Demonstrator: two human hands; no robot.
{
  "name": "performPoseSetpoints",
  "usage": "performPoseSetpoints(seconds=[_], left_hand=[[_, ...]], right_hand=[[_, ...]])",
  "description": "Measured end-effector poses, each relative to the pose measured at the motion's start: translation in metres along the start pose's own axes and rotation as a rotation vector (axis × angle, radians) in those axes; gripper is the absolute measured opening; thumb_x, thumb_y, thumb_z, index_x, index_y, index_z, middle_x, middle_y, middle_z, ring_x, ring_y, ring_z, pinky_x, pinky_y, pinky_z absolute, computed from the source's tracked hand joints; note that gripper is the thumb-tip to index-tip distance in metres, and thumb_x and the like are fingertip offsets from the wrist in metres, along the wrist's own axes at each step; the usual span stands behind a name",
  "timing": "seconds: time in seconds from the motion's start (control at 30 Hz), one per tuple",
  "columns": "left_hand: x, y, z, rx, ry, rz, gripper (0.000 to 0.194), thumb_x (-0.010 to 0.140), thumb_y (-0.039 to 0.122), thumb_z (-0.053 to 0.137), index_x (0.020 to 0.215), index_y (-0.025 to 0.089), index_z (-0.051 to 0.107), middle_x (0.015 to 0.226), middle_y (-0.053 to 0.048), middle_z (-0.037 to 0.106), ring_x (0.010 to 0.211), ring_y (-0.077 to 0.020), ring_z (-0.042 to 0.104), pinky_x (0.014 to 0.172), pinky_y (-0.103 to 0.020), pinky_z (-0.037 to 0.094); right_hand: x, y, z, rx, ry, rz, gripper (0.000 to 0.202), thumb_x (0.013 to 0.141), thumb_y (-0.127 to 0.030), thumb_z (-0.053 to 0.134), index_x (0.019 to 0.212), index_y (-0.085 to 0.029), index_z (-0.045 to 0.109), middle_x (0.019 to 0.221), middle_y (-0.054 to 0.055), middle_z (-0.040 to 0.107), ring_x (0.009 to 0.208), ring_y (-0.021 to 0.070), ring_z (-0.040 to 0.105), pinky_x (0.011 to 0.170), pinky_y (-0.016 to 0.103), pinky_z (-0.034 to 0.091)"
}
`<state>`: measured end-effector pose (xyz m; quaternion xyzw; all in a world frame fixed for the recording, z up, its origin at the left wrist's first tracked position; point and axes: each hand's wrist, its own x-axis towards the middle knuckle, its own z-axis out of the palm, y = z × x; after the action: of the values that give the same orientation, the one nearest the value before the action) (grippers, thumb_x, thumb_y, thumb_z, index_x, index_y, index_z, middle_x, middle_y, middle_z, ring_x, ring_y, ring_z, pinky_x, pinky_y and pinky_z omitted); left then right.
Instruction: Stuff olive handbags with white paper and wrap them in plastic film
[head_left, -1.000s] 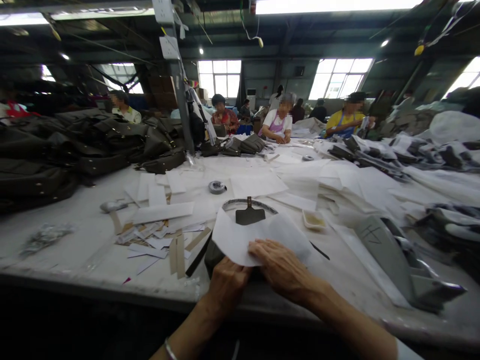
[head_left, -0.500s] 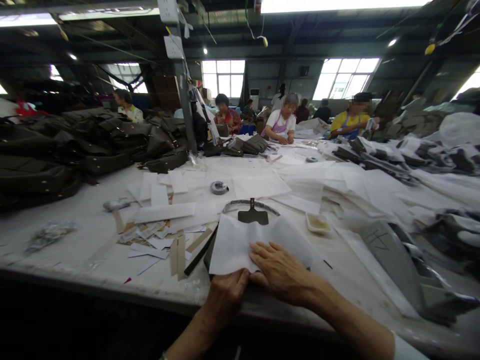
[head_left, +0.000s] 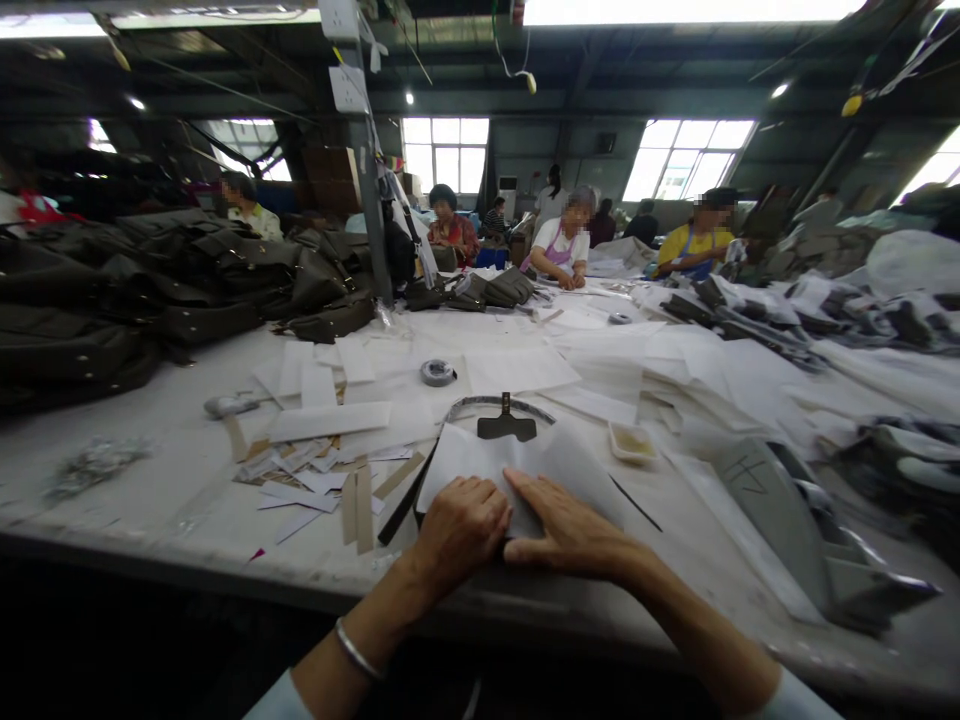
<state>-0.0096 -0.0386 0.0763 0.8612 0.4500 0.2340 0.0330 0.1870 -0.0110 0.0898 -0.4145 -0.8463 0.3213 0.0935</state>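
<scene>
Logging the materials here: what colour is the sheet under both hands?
White, plain; the sheet shows best in the head view, over a dark piece.

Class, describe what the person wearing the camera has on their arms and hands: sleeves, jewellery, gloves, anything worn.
Both hands are bare, with no gloves. The left hand has a thin silver bangle on its wrist, and a pale light-blue sleeve edge shows further up the forearm. The right hand shows no jewellery; a pale sleeve cuff shows at the bottom edge.
</scene>
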Motion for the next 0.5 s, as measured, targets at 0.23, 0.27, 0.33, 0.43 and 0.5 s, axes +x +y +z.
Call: performPoseSetpoints(seconds=[0.23, 0.27, 0.33, 0.43, 0.5], left_hand=[[-0.02, -0.017, 0.009, 0.019, 0.016, 0.008, 0.024, 0.097, 0.026, 0.044, 0.085, 0.02, 0.064, 0.084, -0.007, 0.065, 0.082, -0.0199, 0.059, 0.08, -0.032, 0.044], [-0.018, -0.015, 0.007, 0.004, -0.006, -0.008, 0.022, 0.096, 0.026, 0.047, 0.084, 0.02, 0.064, 0.084, -0.007, 0.065, 0.083, -0.0205, 0.059, 0.08, -0.032, 0.044], [-0.012, -0.01, 0.003, -0.054, -0.047, -0.041, 0.017, 0.093, 0.022, 0.052, 0.082, 0.02, 0.064, 0.085, -0.008, 0.066, 0.084, -0.022, 0.06, 0.082, -0.033, 0.045], [-0.001, -0.005, 0.001, -0.298, -0.039, -0.119, 0.015, 0.086, 0.018, 0.057, 0.073, 0.021, 0.063, 0.079, -0.008, 0.066, 0.08, -0.0232, 0.061, 0.085, -0.035, 0.047], [0.008, -0.003, 0.005, -0.564, 0.035, -0.235, 0.018, 0.08, 0.022, 0.065, 0.063, 0.023, 0.061, 0.067, -0.006, 0.063, 0.072, -0.0235, 0.061, 0.086, -0.037, 0.049]], right_hand=[[0.015, 0.006, -0.003, 0.29, 0.291, 0.145, 0.039, 0.091, -0.035, 0.052, 0.121, -0.017, 0.067, 0.122, 0.009, 0.069, 0.115, 0.0251, 0.063, 0.105, 0.04, 0.044], [0.016, 0.004, -0.001, 0.239, 0.293, 0.142, 0.034, 0.089, -0.031, 0.053, 0.115, -0.018, 0.07, 0.118, 0.008, 0.071, 0.111, 0.0248, 0.064, 0.102, 0.04, 0.045], [0.017, 0.001, 0.004, 0.13, 0.307, 0.119, 0.029, 0.087, -0.023, 0.055, 0.109, -0.019, 0.073, 0.113, 0.007, 0.073, 0.107, 0.0238, 0.066, 0.1, 0.038, 0.046], [0.017, 0.0, 0.009, 0.003, 0.334, 0.083, 0.029, 0.086, -0.018, 0.056, 0.108, -0.018, 0.073, 0.111, 0.008, 0.073, 0.107, 0.0233, 0.065, 0.101, 0.037, 0.045], [0.017, 0.003, 0.012, -0.045, 0.34, 0.073, 0.029, 0.086, -0.017, 0.057, 0.11, -0.017, 0.073, 0.112, 0.009, 0.072, 0.108, 0.0238, 0.064, 0.101, 0.036, 0.044]])
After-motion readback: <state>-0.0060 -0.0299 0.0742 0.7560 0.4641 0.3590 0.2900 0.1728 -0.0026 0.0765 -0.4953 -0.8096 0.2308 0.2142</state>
